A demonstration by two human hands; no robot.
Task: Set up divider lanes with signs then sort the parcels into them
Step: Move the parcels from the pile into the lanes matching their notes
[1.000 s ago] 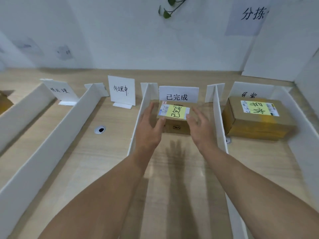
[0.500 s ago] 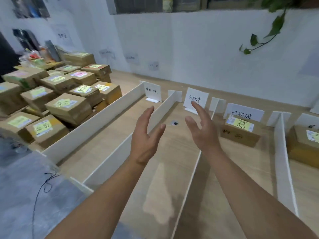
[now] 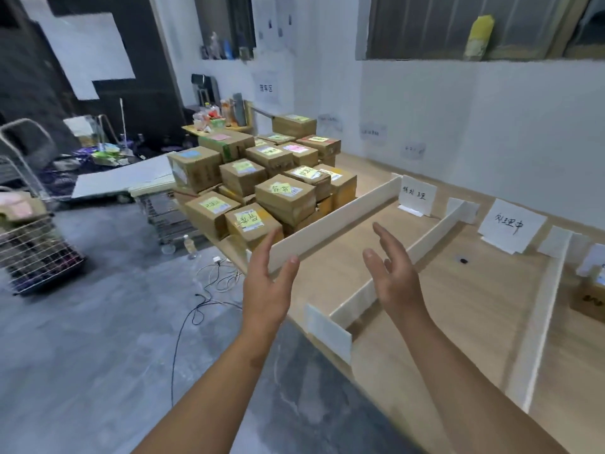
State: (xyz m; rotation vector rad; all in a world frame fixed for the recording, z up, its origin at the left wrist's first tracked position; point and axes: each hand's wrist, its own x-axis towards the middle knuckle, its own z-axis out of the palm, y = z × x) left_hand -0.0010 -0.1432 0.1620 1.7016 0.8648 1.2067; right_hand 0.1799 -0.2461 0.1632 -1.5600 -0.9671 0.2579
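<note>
We saw both hands raised over the near edge of the table, bare palms facing each other, fingers straight and spread wide, with nothing held between them. The left hand hung in front of the near end of the first divider. Its fingertips lined up with the near corner of the closest parcel, though we could not tell whether they touched it. The right hand hovered over the lane between that divider and the second divider. The pile of parcels stood to the left of the first divider, outside the lanes and beyond the left hand; the boxes were stacked in layers, each with a coloured label on top. At the far end of the first lane stood a white sign with handwriting, and a second sign stood at the far end of the next lane to the right. A third divider ran further right, and past it one brown box lay at the right edge, well apart from both hands. On the grey floor to the left we noticed a wire cart and loose cables.
</note>
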